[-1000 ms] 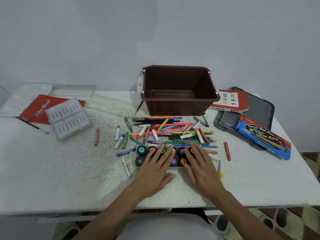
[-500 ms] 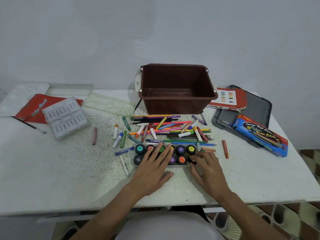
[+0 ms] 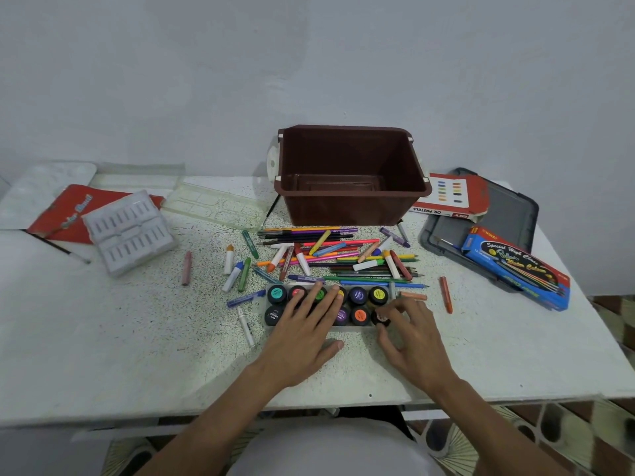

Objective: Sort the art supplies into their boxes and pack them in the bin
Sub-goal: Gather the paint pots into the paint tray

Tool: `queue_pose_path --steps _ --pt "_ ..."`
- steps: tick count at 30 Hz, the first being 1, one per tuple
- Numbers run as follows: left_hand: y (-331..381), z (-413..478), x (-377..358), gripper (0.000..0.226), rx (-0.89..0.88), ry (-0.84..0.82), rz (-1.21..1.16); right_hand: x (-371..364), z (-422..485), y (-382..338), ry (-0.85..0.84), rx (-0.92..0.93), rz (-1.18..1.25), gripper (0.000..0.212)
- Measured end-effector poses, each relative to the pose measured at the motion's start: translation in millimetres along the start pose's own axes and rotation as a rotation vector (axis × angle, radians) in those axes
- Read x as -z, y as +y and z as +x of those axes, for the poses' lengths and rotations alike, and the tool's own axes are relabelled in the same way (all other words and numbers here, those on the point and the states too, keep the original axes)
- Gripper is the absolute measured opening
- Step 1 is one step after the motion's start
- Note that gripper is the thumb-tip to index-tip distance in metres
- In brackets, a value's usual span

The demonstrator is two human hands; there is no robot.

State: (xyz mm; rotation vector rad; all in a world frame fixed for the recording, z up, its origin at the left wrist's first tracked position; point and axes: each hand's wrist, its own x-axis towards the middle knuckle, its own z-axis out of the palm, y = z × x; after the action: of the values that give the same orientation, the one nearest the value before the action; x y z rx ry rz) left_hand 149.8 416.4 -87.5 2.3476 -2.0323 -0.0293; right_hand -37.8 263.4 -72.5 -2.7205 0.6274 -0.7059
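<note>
Left grip point(image 3: 302, 333) is resting flat-fingered on the paint pots point(image 3: 357, 295); right grip point(image 3: 412, 334) is pinching the end pot point(image 3: 382, 318), risking tipping its neighbours.

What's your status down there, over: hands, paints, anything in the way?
Left hand flat on paint tray. Right hand pinching end pot. Bin holds nothing yet. Loose pencils and crayons heaped between tray and bin.

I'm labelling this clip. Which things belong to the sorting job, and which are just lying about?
In the job: paint pots, left hand flat on them; end pot, pinched by the right hand; loose crayons and pencils; pastels box; blue box; bin.
Lying about, probably: grey lid; palette; clear tray.
</note>
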Motion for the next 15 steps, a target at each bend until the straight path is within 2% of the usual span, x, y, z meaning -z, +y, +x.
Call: queue_pose_path --steps 5,11,15 --pt "0.1 -0.6 1.8 0.072 -0.008 0.001 0.002 -0.2 19.2 -1.1 0.006 -0.104 -0.022 0.022" --pt "0.6 -0.6 3.2 0.072 -0.005 -0.004 -0.005 2.8 35.7 0.8 -0.079 -0.097 -0.056 0.019" --pt "0.2 -0.7 2.7 0.072 0.000 0.000 -0.009 5.1 42.7 2.7 -0.146 -0.145 0.013 0.013"
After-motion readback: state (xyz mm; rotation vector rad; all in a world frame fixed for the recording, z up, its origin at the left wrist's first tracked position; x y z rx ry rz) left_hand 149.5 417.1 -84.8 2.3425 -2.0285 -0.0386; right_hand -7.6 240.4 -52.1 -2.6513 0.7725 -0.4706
